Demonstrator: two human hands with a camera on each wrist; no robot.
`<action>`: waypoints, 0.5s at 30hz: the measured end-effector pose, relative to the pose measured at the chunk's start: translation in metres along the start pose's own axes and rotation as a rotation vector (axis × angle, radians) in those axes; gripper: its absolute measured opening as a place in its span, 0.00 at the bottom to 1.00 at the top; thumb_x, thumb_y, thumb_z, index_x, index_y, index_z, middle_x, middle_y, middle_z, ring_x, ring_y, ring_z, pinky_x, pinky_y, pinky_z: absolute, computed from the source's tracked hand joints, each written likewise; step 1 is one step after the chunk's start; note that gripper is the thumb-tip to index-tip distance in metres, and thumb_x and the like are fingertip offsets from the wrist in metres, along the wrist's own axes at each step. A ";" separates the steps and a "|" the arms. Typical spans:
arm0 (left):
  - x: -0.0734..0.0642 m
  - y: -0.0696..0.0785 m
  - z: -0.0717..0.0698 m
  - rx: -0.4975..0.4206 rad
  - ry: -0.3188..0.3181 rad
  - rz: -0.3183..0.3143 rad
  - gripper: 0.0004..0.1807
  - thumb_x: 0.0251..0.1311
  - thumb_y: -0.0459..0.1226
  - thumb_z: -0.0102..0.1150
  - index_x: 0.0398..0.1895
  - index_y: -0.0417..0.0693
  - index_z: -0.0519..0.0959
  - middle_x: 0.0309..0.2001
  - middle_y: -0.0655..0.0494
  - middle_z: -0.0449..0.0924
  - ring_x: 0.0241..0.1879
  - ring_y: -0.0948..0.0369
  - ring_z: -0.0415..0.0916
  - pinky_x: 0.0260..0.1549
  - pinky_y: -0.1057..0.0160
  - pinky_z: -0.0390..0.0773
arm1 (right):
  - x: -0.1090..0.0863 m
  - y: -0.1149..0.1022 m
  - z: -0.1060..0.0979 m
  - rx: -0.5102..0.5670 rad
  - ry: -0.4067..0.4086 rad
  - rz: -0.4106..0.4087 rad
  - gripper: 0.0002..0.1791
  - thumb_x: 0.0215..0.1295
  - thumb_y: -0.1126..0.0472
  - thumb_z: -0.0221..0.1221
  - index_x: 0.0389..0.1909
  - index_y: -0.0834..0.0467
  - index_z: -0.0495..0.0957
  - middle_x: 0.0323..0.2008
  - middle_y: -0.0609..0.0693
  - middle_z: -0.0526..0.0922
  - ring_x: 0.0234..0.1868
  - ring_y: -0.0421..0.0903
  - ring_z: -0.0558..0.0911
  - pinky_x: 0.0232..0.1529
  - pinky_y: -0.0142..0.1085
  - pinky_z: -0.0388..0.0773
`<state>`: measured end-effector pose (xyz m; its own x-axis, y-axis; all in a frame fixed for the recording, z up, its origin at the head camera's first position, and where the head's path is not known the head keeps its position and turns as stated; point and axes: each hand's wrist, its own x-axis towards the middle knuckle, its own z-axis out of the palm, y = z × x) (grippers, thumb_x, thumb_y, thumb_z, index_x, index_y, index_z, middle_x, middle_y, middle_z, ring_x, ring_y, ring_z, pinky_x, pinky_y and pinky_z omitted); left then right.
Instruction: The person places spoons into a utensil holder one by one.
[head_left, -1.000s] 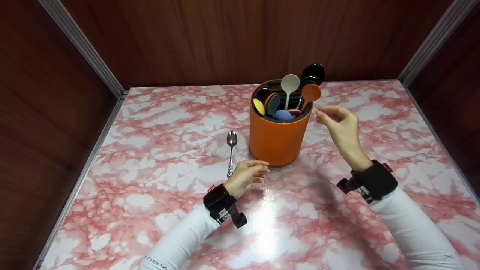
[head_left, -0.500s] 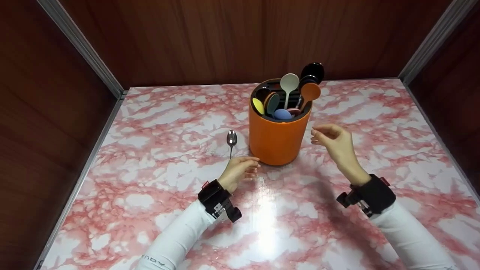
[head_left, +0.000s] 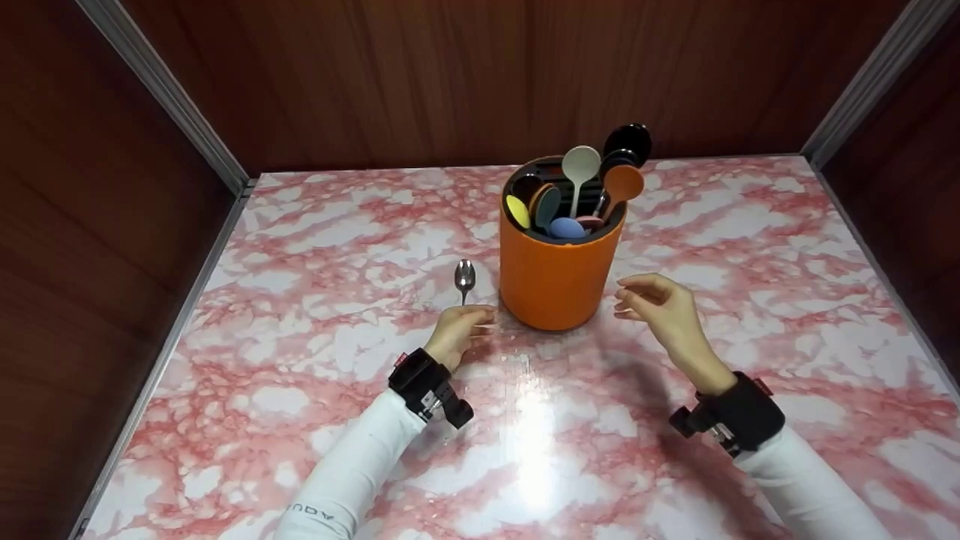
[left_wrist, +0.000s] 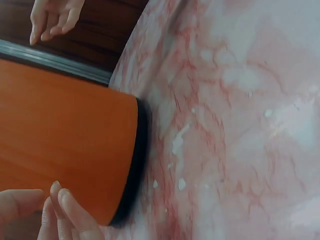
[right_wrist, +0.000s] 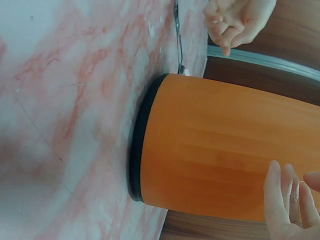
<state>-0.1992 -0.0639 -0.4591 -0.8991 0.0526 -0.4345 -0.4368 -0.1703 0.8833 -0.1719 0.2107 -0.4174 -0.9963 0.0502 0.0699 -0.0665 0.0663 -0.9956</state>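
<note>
My left hand point(head_left: 459, 330) is held over the handle of a small silver spoon point(head_left: 465, 277) on the table and hides most of that handle. Nothing shows between its loosely bent fingers. To the right, my right hand point(head_left: 664, 311) hovers beside the orange utensil holder point(head_left: 559, 281), apart from it and also holding nothing. Its thumb and fingers are slightly bent. The holder stands upright, filled with several spoons: a white spoon point(head_left: 580, 165), an orange spoon point(head_left: 622, 184), a blue spoon point(head_left: 567, 228), a yellow spoon point(head_left: 517, 211) and black utensils point(head_left: 628, 144).
The tabletop point(head_left: 300, 360) has a red and white marbled pattern. A dark wood panel point(head_left: 450, 82) rises behind it, with side panels joined by metal strips point(head_left: 161, 97). Both wrists wear black camera straps point(head_left: 746, 412).
My right hand has come down from beside the holder's rim to beside its lower wall. My left hand has shifted left and slightly away from me, covering more of the spoon's handle.
</note>
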 end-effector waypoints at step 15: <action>0.047 -0.002 -0.014 -0.017 0.145 0.052 0.10 0.59 0.23 0.54 0.43 0.25 0.77 0.30 0.44 0.80 0.15 0.64 0.70 0.12 0.72 0.74 | -0.014 0.016 -0.011 0.075 -0.052 0.085 0.10 0.66 0.74 0.56 0.46 0.75 0.76 0.33 0.52 0.82 0.32 0.43 0.83 0.37 0.35 0.85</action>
<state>-0.2401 -0.0750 -0.4833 -0.9065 -0.0993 -0.4103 -0.3883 -0.1853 0.9027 -0.1588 0.2219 -0.4335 -0.9999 0.0005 -0.0162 0.0162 -0.0106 -0.9998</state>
